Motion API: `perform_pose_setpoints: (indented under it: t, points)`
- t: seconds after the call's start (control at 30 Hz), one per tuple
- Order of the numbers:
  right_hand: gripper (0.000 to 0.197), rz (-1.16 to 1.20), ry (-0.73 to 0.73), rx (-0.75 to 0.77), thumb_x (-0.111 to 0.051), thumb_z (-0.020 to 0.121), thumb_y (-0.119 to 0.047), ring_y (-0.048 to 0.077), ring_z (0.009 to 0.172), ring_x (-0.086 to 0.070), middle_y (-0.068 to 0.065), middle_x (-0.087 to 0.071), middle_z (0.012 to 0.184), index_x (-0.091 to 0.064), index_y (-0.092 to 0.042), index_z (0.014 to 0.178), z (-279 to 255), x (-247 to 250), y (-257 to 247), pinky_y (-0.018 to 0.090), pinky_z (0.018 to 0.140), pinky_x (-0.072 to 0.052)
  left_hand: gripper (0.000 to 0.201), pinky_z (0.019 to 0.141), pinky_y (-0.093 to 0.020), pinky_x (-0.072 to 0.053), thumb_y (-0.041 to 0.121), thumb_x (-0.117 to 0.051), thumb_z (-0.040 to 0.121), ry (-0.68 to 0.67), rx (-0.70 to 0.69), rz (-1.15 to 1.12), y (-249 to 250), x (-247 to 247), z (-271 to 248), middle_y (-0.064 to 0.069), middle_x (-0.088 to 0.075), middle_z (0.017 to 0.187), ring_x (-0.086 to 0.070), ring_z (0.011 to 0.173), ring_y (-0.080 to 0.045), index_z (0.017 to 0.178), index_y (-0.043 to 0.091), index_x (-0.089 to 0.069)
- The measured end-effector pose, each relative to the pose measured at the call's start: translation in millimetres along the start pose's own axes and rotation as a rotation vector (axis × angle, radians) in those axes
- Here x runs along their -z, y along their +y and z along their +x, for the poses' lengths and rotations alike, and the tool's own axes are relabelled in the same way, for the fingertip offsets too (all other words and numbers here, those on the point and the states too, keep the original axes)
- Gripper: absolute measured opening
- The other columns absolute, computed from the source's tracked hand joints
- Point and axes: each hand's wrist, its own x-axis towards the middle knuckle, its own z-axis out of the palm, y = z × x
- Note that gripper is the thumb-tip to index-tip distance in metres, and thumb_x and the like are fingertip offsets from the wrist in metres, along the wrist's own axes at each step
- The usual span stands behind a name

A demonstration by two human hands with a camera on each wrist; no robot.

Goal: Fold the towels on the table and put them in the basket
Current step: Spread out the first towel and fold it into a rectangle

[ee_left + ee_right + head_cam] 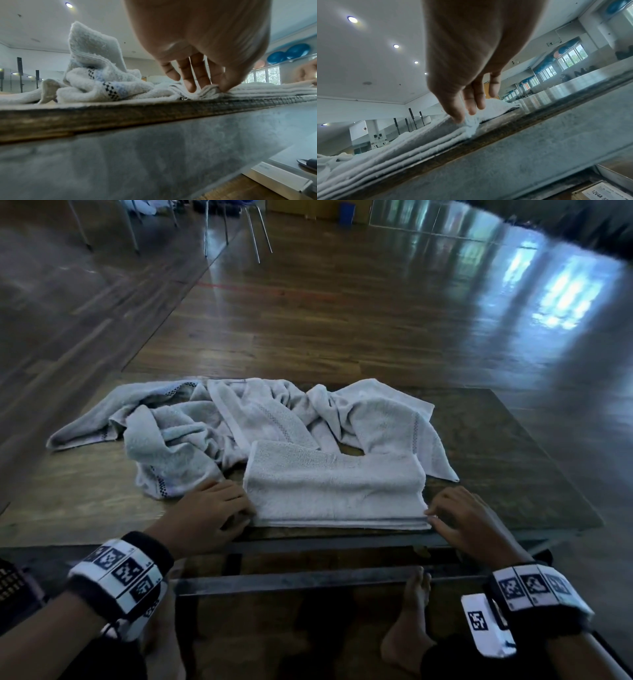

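both hands [219,510] [469,518] apparently pinching folded towel [335,491] corners

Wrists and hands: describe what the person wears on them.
Both hands, left hand and right hand, are bare, without gloves or sleeves. Each wrist carries a black band wrapped with white tiles printed with black square markers: left band, right band. A white marker-tagged box hangs beside the right band.
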Motion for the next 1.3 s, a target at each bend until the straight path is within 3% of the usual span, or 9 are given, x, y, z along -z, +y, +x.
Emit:
perform_pose_setpoints:
  t: [0.23,0.37,0.53,0.67,0.8,0.97,1.1,1.23,1.3]
  points:
    - [0.02,-0.049,0.012,-0.078,-0.077,0.071,-0.014,0.012,0.085,-0.056,-0.01,-0.061,0.085,-0.066,-0.024,0.083,-12,5,-4,0.032,0.075,-0.041,0.017,0.077,-0.024,-0.033,0.036,-0.05,0.083,0.069,0.07,-0.016,10,1,1,0.013,-0.061,0.085,-0.059,0.081,-0.013,0.082,0.026,-0.063]
    - [0.02,0.019,0.06,-0.029,-0.075,0.072,-0.015,0.016,0.085,-0.059,-0.008,-0.062,0.085,-0.065,-0.022,0.088,6,3,-25,0.036,0.074,-0.047,0.014,0.079,-0.028,-0.037,0.035,-0.053,0.085,0.111,0.024,-0.05,35,-7,26,0.013,-0.063,0.089,-0.058,0.087,-0.01,0.087,0.026,-0.064]
    - [0.015,0.117,-0.084,0.06,-0.067,0.082,-0.022,0.009,0.087,-0.055,-0.004,-0.06,0.093,-0.067,-0.016,0.096,23,-19,-60,0.023,0.074,-0.046,0.022,0.09,-0.029,-0.041,0.034,-0.051,0.09,-0.015,0.059,-0.105,65,-32,57,0.006,-0.061,0.106,-0.052,0.1,-0.015,0.106,0.023,-0.062]
    - [0.006,0.18,-0.06,0.02,-0.066,0.084,-0.013,0.008,0.084,-0.054,-0.003,-0.059,0.09,-0.067,-0.013,0.09,22,-26,-59,0.019,0.07,-0.045,0.011,0.08,-0.037,-0.048,0.02,-0.057,0.089,0.047,0.131,-0.216,68,-34,63,0.002,-0.064,0.098,-0.054,0.094,-0.02,0.095,0.017,-0.066]
    - [0.005,0.18,-0.031,0.028,-0.064,0.085,-0.012,0.004,0.083,-0.048,-0.007,-0.056,0.089,-0.063,-0.016,0.087,14,-30,-56,0.022,0.068,-0.047,0.008,0.071,-0.035,-0.051,0.012,-0.06,0.086,0.13,0.114,-0.257,67,-37,56,0.004,-0.064,0.092,-0.054,0.089,-0.018,0.09,0.017,-0.064]
    - [0.009,0.056,-0.033,0.093,-0.07,0.08,-0.022,0.01,0.082,-0.056,-0.006,-0.059,0.089,-0.067,-0.018,0.088,5,-25,-54,0.024,0.069,-0.048,0.019,0.071,-0.028,-0.051,0.032,-0.052,0.09,0.131,-0.028,-0.085,60,-38,42,0.004,-0.063,0.091,-0.058,0.085,-0.015,0.091,0.019,-0.066]
    - [0.009,0.057,-0.067,0.024,-0.067,0.082,-0.031,0.003,0.075,-0.051,-0.014,-0.056,0.082,-0.063,-0.024,0.08,7,-13,-42,0.018,0.065,-0.037,0.025,0.072,-0.03,-0.05,0.047,-0.051,0.084,0.064,0.089,0.016,45,-26,29,0.008,-0.061,0.088,-0.058,0.081,-0.014,0.088,0.024,-0.059]
    - [0.025,-0.009,-0.077,-0.11,-0.06,0.081,-0.043,-0.002,0.053,-0.044,-0.015,-0.047,0.059,-0.048,-0.031,0.063,18,-9,-45,0.013,0.05,-0.027,0.032,0.06,-0.024,-0.04,0.058,-0.044,0.084,0.053,0.152,-0.018,41,-20,25,0.013,-0.054,0.072,-0.051,0.065,-0.009,0.077,0.027,-0.051]
    - [0.02,-0.033,-0.02,-0.104,-0.063,0.082,-0.039,-0.001,0.055,-0.045,-0.015,-0.05,0.062,-0.054,-0.03,0.067,30,-9,-54,0.014,0.052,-0.034,0.031,0.06,-0.024,-0.036,0.052,-0.042,0.087,0.117,0.173,-0.023,45,-18,32,0.011,-0.053,0.068,-0.048,0.06,-0.01,0.074,0.026,-0.052]
